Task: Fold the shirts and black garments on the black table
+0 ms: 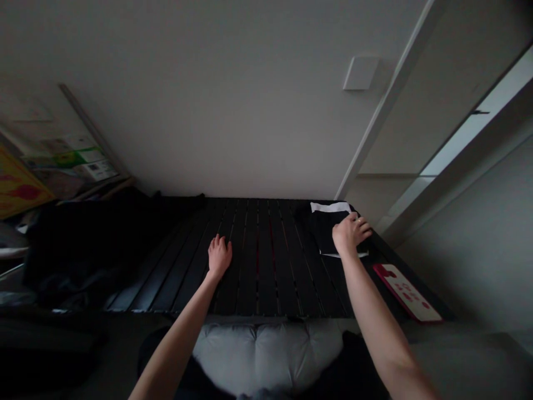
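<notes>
A folded dark cloth (pixel 327 233) lies at the far right of the desk (pixel 266 283), likely soft and light, best pinched by its edge; the open right grip (pixel 351 233) rests on it, holding nothing, and the open left grip (pixel 219 255) lies empty on the slats.

Left forearm (pixel 177 339) and right forearm (pixel 377 322) angling up from the bottom edge; left hand (pixel 219 256) palm-down near center; right hand (pixel 351 233) palm-down, fingers curled, farther right.

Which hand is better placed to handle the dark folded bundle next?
Right, likely: the right hand rests on the dark folded bundle, while the left hand lies apart from it on the slatted black table.
</notes>
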Demonstrator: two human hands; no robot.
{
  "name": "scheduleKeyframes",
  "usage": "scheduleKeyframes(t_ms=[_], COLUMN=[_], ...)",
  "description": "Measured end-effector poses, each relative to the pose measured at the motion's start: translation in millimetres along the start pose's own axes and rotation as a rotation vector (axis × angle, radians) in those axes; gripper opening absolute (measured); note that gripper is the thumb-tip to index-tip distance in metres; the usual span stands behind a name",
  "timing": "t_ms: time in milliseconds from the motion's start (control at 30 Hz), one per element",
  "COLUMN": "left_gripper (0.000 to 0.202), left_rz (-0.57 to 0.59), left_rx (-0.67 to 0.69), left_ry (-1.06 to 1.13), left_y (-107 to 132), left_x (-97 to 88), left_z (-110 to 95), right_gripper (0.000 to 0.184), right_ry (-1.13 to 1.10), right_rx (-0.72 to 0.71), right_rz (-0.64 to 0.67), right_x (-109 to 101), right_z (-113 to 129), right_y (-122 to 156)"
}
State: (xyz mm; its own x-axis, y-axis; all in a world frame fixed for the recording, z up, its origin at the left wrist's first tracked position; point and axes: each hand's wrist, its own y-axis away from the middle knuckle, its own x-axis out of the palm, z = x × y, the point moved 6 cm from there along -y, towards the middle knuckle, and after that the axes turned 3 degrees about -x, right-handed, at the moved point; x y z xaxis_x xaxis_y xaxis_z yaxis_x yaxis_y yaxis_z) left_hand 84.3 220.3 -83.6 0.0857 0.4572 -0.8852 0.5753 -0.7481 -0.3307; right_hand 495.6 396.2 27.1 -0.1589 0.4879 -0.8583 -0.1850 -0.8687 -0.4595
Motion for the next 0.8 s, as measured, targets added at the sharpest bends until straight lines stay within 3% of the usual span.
scheduleKeyframes(t_ms=[133,267,400,467,533,633,733,800], left_gripper=[0.042,0.042,0.042,0.042,0.042,0.042,0.042,0.042], left_rz=[0.018,0.03,0.026,0.025,0.024,0.023,0.027,0.034], left_rx=[0.004,0.015,0.01,0.014,0.022,0.031,0.029,0.028], left_ry=[-0.023,-0.041,-0.052,-0.058,-0.067,-0.075,-0.077,-0.076], left_y=[1.0,1.9,2.5,2.7,2.6,2.3,2.3,2.6], left_x=[-2.0,-2.5,-2.7,-2.7,-2.5,-1.5,-1.1,-1.4], left_z=[-1.5,-2.8,-3.4,-4.1,-4.6,-5.0,-5.1,-5.5], right_gripper=[0.031,0.03,0.034,0.035,0.035,0.034,0.046,0.056], right_ry=[0.007,-0.015,-0.027,-0.013,0.006,0.018,0.001,-0.001], right_rx=[-0.013,-0.103,-0.05,-0.008,-0.008,-0.135,-0.254,-0.261], right_rz=[-0.097,-0.026,-0.003,0.061,0.21,0.378,0.315,0.228], right_x=[15.9,31.6,30.2,30.4,37.4,51.7,61.2,67.0], right_z=[5.2,5.2,-8.4,-15.4,-19.0,-14.8,-10.3,-12.6], right_y=[16.4,10.0,-4.4,-6.6,-3.2,5.7,3.0,-6.4])
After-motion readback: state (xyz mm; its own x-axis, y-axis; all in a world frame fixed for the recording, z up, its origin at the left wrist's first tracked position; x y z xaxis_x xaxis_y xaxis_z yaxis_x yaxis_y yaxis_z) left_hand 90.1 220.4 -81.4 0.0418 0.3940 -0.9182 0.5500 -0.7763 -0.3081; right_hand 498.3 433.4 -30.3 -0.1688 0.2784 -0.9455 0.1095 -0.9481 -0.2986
